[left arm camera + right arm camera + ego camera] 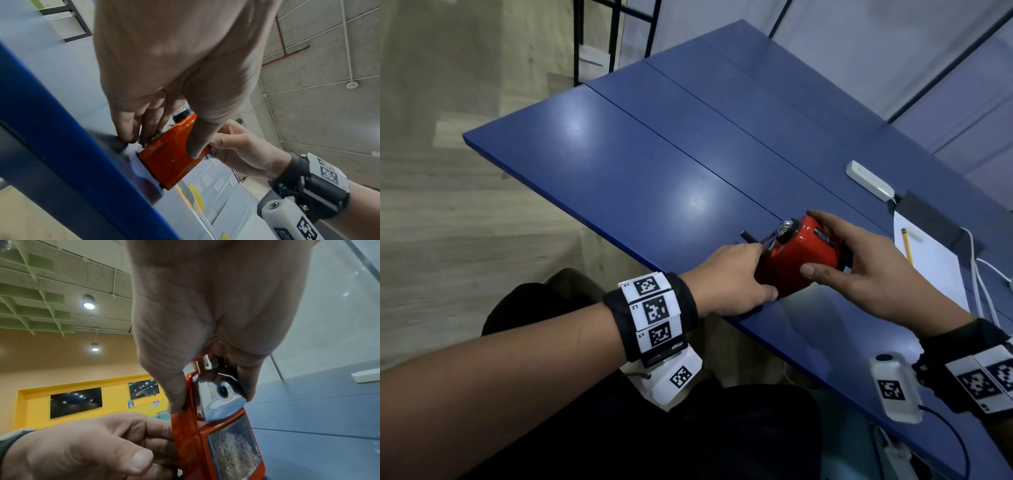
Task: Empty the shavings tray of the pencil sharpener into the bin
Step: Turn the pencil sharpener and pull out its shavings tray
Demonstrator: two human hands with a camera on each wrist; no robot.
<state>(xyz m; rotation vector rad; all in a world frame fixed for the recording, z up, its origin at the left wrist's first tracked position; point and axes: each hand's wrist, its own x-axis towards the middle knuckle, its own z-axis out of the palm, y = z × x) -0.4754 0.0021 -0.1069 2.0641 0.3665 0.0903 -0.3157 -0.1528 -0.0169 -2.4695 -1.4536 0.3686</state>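
Standing near the front edge of the blue table (619, 164), the red pencil sharpener (789, 265) is gripped from both sides by the hands. The right hand (866, 270) curls over its top and front end, thumb pressed on the near red side and fingers wrapped over the far side beside the chrome pencil-hole plate (221, 395). The left hand (729, 284) closes on the opposite, crank end, its thumb along the lower near edge and its fingers bent against the rear of the body, close to the black crank handle (751, 238); in the left wrist view those fingertips (127, 131) touch the sharpener where it meets the table. The shavings tray (233, 449) sits fully inside the body, its clear window showing a heap of pale shavings. Farther right on the table lie a white sheet of paper (928, 260) with a yellow pencil (906, 244) on it, a white oblong device (869, 180) and white cables (983, 284).
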